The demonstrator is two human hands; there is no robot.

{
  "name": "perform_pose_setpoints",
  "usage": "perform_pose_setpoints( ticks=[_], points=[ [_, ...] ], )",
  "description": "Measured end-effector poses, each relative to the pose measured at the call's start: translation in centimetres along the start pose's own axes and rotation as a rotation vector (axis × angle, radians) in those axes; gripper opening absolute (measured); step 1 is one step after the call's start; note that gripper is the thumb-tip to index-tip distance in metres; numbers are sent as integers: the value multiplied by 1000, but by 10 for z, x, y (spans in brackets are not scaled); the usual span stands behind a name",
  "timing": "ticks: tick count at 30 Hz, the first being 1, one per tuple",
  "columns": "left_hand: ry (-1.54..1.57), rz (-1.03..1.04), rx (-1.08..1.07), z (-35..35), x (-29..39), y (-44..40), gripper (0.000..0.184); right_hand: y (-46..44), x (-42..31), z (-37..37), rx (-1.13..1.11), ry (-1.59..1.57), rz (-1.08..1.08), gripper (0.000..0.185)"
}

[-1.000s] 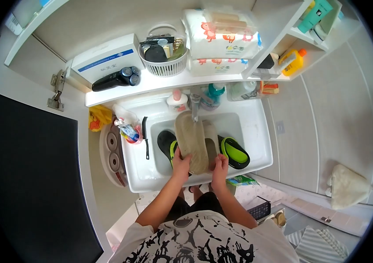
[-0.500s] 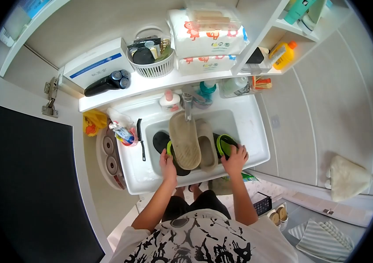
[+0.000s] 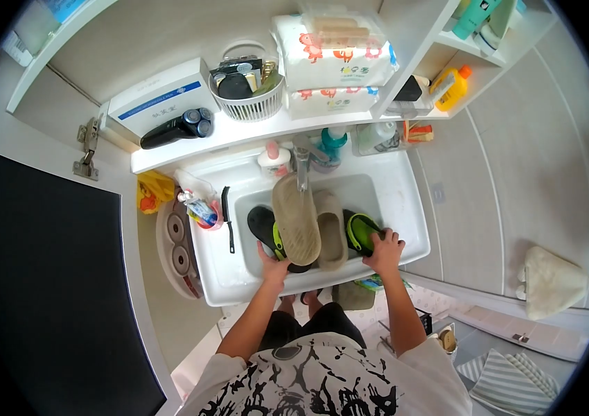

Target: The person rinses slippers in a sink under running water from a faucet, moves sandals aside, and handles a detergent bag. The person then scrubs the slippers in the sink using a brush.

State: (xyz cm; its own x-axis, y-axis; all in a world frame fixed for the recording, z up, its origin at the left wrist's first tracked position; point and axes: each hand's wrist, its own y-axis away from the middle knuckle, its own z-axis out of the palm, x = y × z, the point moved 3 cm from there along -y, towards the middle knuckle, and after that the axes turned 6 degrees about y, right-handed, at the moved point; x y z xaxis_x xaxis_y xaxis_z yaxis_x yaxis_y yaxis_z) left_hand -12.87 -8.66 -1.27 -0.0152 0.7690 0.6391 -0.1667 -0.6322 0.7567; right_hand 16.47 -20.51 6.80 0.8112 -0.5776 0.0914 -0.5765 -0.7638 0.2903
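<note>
In the sink (image 3: pixel 367 191) lie two beige slippers and a pair of black clogs with lime-green trim. The left beige slipper (image 3: pixel 294 222) rests under the faucet with its ridged sole up, covering part of the left clog (image 3: pixel 261 223). Beside it, the other beige slipper (image 3: pixel 332 232) shows its open foot side. My left hand (image 3: pixel 274 269) grips the left clog near its heel, at the sink's front rim. Fingers of my right hand (image 3: pixel 386 253) are curled over the heel end of the right clog (image 3: pixel 362 234), whose green inside faces up.
A faucet (image 3: pixel 301 163) overhangs the basin, with a pump bottle (image 3: pixel 275 159) beside it. On the left rim are a black-handled brush (image 3: pixel 227 218) and a pink cup (image 3: pixel 210 218) of tubes. Above, the shelf holds a shaver (image 3: pixel 178 128), a white basket (image 3: pixel 247 107) and wipes packs (image 3: pixel 336 66).
The right clog has turned so more of its green inside shows, and my right hand has shifted right. My left hand has moved down toward the left clog's heel. The view shifted slightly.
</note>
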Motion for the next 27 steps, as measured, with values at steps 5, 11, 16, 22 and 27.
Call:
perform_pose_setpoints(
  ticks=[5, 11, 16, 22, 27],
  points=[
    [54, 239, 183, 0, -3, -4, 106, 22, 16, -19, 281, -13, 55, 60],
    [-272, 531, 408, -44, 9, 3, 91, 47, 36, -26, 445, -137, 189, 56],
    [-189, 697, 320, -65, 35, 49, 82, 64, 47, -16, 507, -270, 323, 60],
    [435, 332, -11, -64, 51, 89, 66, 80, 57, 22, 443, -910, 397, 49],
    [735, 30, -325, -43, 38, 99, 60, 106, 16, 39, -116, -2176, 483, 47]
  ],
)
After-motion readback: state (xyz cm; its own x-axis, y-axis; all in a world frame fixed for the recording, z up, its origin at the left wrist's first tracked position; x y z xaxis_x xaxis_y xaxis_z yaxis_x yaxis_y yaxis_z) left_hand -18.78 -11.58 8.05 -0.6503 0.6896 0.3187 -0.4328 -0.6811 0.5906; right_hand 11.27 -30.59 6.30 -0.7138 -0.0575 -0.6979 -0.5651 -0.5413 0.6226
